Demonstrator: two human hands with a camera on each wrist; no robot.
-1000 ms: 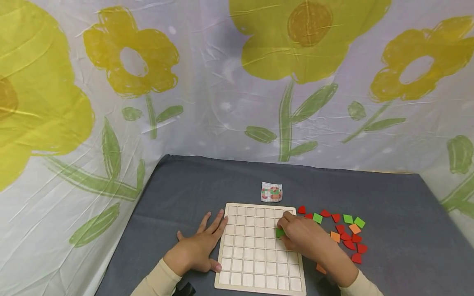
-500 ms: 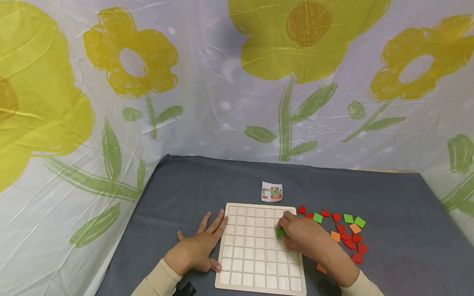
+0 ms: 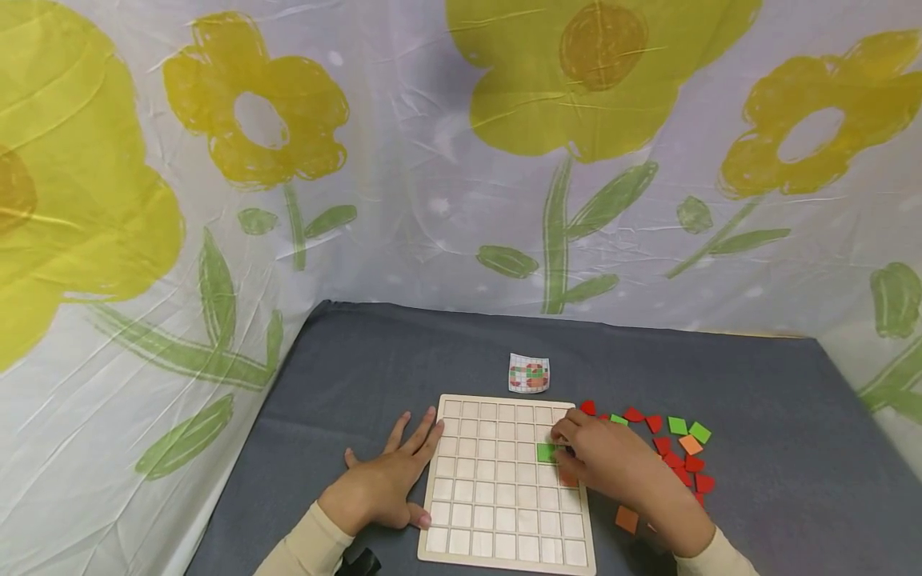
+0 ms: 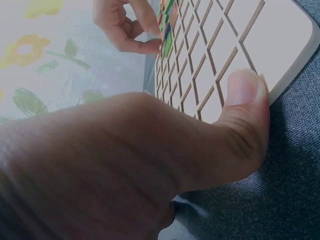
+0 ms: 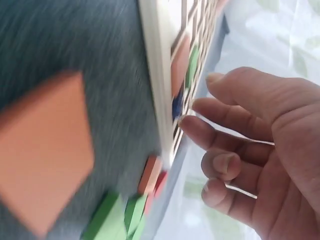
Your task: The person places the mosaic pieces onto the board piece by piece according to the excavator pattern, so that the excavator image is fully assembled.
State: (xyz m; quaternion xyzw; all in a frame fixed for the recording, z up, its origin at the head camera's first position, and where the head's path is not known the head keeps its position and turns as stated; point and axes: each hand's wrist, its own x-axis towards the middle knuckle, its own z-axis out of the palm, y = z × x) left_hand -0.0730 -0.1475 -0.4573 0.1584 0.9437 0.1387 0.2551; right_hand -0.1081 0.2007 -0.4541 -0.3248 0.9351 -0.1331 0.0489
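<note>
A pale wooden grid board lies on the dark cloth. My left hand is spread at its left edge; in the left wrist view the thumb rests on the board's rim. Over the board's right side, my right hand has loosely curled fingers, holding nothing in the right wrist view. Close to those fingertips, a green square tile and an orange tile sit in board cells. A blue piece in the board shows in the right wrist view; from the head it is hidden behind the right hand.
Right of the board lie loose red quarter-round pieces, green squares and orange squares. A small printed pattern card lies beyond the board. A black object is near the left sleeve.
My right hand has drawn back slightly to the right, uncovering the whole green tile and more of the orange one. The left hand has stayed in place.
</note>
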